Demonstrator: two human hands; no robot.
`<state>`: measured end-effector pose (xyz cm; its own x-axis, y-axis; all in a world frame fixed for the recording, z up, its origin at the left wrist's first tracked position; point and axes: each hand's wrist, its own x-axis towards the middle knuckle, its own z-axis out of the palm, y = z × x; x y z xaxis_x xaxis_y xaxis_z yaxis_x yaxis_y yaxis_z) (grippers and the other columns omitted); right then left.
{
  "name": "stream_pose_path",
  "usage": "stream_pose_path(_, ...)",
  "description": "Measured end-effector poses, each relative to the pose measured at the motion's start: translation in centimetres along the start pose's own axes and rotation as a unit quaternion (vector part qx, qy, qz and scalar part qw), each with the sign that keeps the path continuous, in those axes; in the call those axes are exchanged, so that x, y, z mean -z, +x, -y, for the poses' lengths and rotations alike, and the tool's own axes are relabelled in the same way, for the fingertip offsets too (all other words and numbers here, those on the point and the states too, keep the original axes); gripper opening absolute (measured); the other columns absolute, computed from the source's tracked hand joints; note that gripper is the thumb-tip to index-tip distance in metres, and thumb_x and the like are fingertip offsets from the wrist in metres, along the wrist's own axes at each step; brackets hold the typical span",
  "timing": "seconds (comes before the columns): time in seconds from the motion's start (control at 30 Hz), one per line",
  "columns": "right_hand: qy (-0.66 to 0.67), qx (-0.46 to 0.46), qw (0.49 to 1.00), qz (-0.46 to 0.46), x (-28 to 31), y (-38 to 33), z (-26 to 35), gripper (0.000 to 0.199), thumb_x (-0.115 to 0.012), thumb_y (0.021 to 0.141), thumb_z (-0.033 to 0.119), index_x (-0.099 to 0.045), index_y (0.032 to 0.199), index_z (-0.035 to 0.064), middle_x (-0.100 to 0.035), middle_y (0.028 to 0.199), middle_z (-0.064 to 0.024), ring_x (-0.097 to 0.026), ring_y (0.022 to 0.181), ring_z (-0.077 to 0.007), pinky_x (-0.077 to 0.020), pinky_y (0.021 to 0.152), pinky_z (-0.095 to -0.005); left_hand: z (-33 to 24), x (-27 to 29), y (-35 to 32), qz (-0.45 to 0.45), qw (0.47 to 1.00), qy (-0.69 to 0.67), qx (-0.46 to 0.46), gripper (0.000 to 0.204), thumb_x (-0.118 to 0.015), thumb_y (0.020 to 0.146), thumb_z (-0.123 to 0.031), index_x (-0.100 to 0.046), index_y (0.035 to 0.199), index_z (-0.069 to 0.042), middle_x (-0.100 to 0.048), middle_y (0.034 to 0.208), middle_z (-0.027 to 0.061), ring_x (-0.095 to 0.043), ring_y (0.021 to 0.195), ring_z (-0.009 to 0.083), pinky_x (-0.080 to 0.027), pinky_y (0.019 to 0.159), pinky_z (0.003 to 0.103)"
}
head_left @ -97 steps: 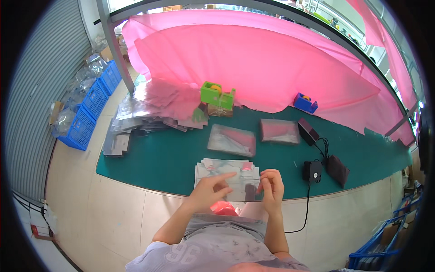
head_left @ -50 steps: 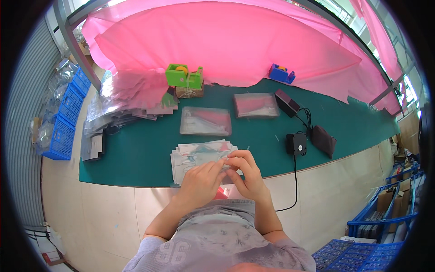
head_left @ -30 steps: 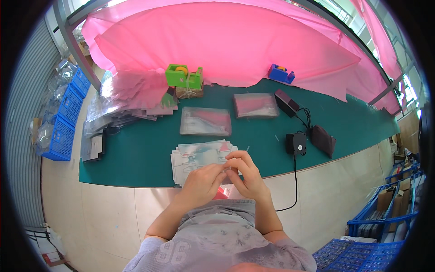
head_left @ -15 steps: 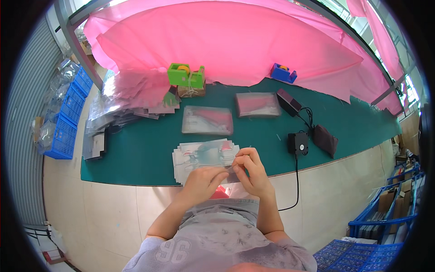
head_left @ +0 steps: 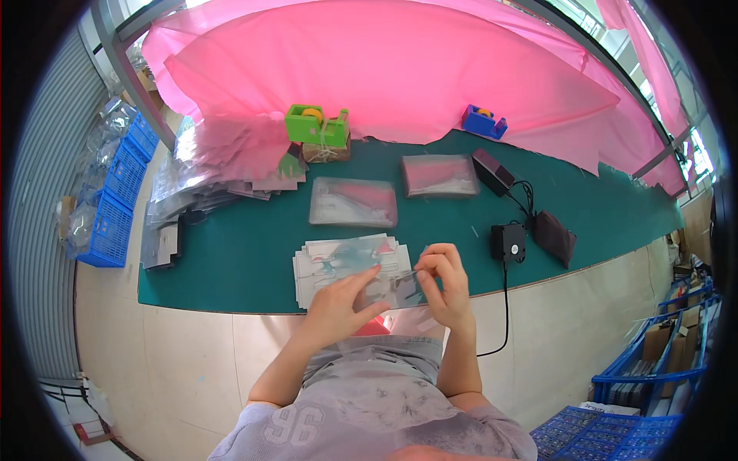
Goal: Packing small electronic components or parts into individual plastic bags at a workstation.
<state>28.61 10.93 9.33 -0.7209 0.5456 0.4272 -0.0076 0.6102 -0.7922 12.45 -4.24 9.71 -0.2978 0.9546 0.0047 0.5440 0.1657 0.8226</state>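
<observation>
At the near edge of the green table, a stack of printed white sheets [head_left: 307, 269] lies slightly fanned out. Over its right part is a clear plastic sleeve [head_left: 403, 290]. Thumb and fingers of my right hand [head_left: 448, 288] pinch the sleeve's right side. My left hand [head_left: 338, 309] rests at the sleeve's left end, its thumb and index finger spread apart over the plastic and the stack. Beyond the stack sit two neat piles of clear-wrapped sheets, a left pile [head_left: 352, 203] and a right pile [head_left: 440, 177].
A green tape dispenser [head_left: 317, 127] stands on a block at the back, and a blue tape dispenser [head_left: 484, 121] sits farther right. Loose plastic sleeves [head_left: 223, 165] heap up at left. A black box with a cable [head_left: 507, 243] and a dark pouch [head_left: 552, 237] lie at right.
My right hand has moved right and slightly up, drawing the clear sleeve into view between the hands. My left thumb and index finger have spread apart.
</observation>
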Motion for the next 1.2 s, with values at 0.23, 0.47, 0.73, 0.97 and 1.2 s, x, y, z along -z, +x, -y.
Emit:
stream_pose_path(0.23,-0.217,0.083,0.973,-0.005,1.6,0.8,1.4,0.019,-0.065,0.083,0.001,-0.063,0.101,0.0046,-0.062,0.111,-0.0100,-0.060,0.098,-0.0252,-0.0456,0.089,-0.0378,0.8,0.6,-0.5,-0.042,0.994,0.072,-0.076,0.060,-0.075,0.082,-0.032,-0.055,0.134,-0.008,-0.061,0.091,0.0117,-0.059,0.081,0.0274,-0.048,0.070,0.038)
stream_pose_path(0.47,-0.241,0.225,0.938,0.107,-0.7,1.4,2.6,0.038,-0.074,0.078,0.018,-0.063,0.112,0.0084,-0.062,0.111,-0.0039,-0.060,0.103,-0.0200,-0.0416,0.100,-0.0408,-0.4,1.6,-0.2,-0.031,0.983,0.127,-0.132,0.056,-0.070,0.085,-0.028,-0.053,0.134,-0.006,-0.064,0.095,0.0117,-0.063,0.085,0.0306,-0.049,0.072,0.042)
stream_pose_path(0.73,-0.259,0.248,0.929,0.093,-1.7,1.6,1.7,0.029,-0.070,0.078,0.016,-0.064,0.106,0.0088,-0.062,0.097,-0.0024,-0.060,0.091,-0.0181,-0.0451,0.091,-0.0372,0.3,1.3,0.0,-0.062,0.969,0.182,-0.155,0.042,-0.069,0.084,-0.024,-0.062,0.122,-0.008,-0.065,0.086,0.0101,-0.060,0.077,0.0266,-0.046,0.069,0.039)
stream_pose_path(0.97,-0.173,0.212,0.953,0.130,-1.5,2.1,1.7,0.018,-0.074,0.078,0.016,-0.069,0.094,0.0099,-0.066,0.086,-0.0021,-0.062,0.082,-0.0197,-0.0458,0.088,-0.0375,-0.2,2.4,-0.4,-0.026,0.994,0.080,-0.074,0.032,-0.070,0.084,-0.030,-0.069,0.105,-0.006,-0.068,0.082,0.0109,-0.062,0.078,0.0304,-0.048,0.070,0.042)
stream_pose_path(1.2,-0.173,0.190,0.961,0.106,-0.6,1.4,2.0,0.010,-0.073,0.079,0.015,-0.071,0.088,0.0107,-0.067,0.082,-0.0012,-0.063,0.079,-0.0185,-0.0409,0.093,-0.0406,0.5,1.6,-0.8,-0.047,0.990,0.089,-0.095,0.036,-0.072,0.082,-0.032,-0.070,0.108,-0.007,-0.067,0.083,0.0102,-0.064,0.078,0.0291,-0.050,0.071,0.040)
